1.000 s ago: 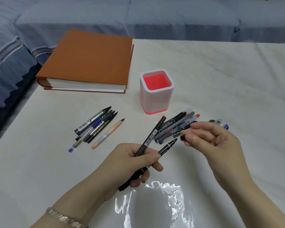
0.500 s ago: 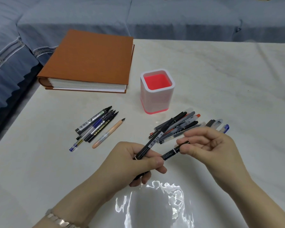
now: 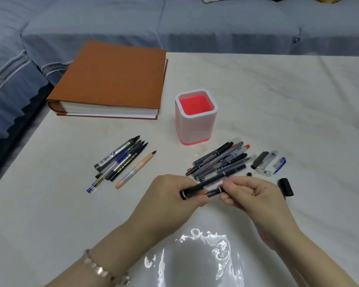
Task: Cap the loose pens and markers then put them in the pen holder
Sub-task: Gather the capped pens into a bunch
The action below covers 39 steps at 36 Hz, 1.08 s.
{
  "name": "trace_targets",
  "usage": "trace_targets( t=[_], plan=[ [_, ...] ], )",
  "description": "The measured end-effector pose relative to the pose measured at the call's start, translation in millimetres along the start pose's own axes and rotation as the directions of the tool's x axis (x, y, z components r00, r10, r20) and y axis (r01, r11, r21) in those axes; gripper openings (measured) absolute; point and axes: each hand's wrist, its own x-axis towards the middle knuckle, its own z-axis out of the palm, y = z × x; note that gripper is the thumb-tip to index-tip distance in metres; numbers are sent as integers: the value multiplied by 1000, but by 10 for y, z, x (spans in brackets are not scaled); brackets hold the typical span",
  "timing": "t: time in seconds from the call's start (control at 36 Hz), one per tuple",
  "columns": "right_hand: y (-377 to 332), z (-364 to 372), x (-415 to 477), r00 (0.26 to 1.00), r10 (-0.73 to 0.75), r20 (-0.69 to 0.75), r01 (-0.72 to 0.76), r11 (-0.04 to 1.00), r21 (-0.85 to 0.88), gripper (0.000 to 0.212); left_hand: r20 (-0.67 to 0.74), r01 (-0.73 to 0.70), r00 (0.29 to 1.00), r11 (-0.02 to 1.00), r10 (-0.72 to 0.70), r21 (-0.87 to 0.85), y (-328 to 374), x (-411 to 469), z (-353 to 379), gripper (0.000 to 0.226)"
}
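My left hand (image 3: 174,195) grips two black pens (image 3: 195,190) held side by side, level above the table. My right hand (image 3: 251,195) pinches the right end of the nearer pen, where a cap sits against it. The white pen holder (image 3: 196,119) with a red inside stands upright behind the hands, nothing in it. A heap of pens and markers (image 3: 220,160) lies just beyond my right hand. Several uncapped pens (image 3: 122,160) lie to the left. Loose caps (image 3: 267,160) lie right of the heap, and a black cap (image 3: 286,186) lies beside my right hand.
A thick orange-brown album (image 3: 112,79) lies at the back left of the white table (image 3: 288,110). A blue sofa (image 3: 174,23) runs along the far and left edges. Glare marks the table in front of my wrists.
My right hand moved left and met the left hand, bringing the cap onto the end of the nearer pen. The left hand tilted both pens from slanted to nearly level.
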Motion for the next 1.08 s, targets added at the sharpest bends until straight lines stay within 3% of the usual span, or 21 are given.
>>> trace_targets(
  t=[0.08, 0.17, 0.25, 0.31, 0.33, 0.36, 0.42, 0.44, 0.5, 0.64, 0.72, 0.83, 0.89, 0.97, 1.03, 1.08],
  plan=[
    [-77, -2, 24, 999, -36, 36, 36, 999, -13, 9, 105, 157, 985, 969, -139, -189, -3, 58, 1, 8],
    [-94, -12, 54, 996, -88, -31, 88, 996, -4, 9, 273, 261, 943, 928, -187, -265, -30, 61, -17, 10],
    [-84, -72, 92, 984, -138, -110, 131, 989, -67, 11, 306, 292, 925, 936, -224, -198, -97, 38, -35, 27],
    [-41, -108, 108, 977, -202, -74, 181, 957, -225, 17, 293, 286, 927, 947, -234, -146, -148, 25, -40, 33],
    [-3, -126, 112, 960, -278, -33, 246, 895, -371, 20, 292, 286, 927, 947, -236, -143, -166, 19, -41, 33],
    [22, -140, 110, 925, -378, 32, 333, 770, -545, 22, 288, 291, 927, 945, -239, -152, -178, 17, -43, 31],
    [51, -156, 120, 798, -554, 238, 504, 395, -768, 29, 279, 307, 927, 935, -251, -179, -186, 27, -48, 24],
    [74, -158, 139, 731, -581, 357, 568, 228, -791, 37, 280, 310, 926, 933, -253, -183, -184, 34, -51, 24],
    [114, -137, 177, 648, -520, 557, 653, 2, -757, 53, 305, 304, 921, 936, -241, -179, -174, 47, -57, 24],
    [137, -16, 213, 521, -419, 743, 702, -284, -653, 41, 375, 288, 904, 940, -205, -182, -108, 68, -79, 24],
    [143, -14, 262, 525, -384, 760, 691, -329, -644, 44, 334, 295, 920, 924, -206, -244, -87, 64, -76, 17],
    [99, -90, 431, 618, -392, 682, 610, -308, -730, 49, -27, 237, 968, 945, -250, -226, -240, 111, -135, 24],
    [72, -167, 580, 684, -428, 591, 527, -269, -806, 45, -218, 154, 966, 987, -142, 42, -406, 142, -221, 17],
    [23, -218, 797, 738, -477, 478, 454, -175, -874, 33, -350, 73, 931, 885, 104, 459, -659, 195, -365, 24],
    [20, -203, 909, 724, -504, 471, 447, -177, -877, 33, -354, 51, 916, 823, 187, 566, -774, 260, -421, 31],
    [39, -183, 984, 720, -487, 494, 461, -196, -866, 34, -353, 87, 919, 786, 173, 612, -826, 332, -449, 27]
  ],
)
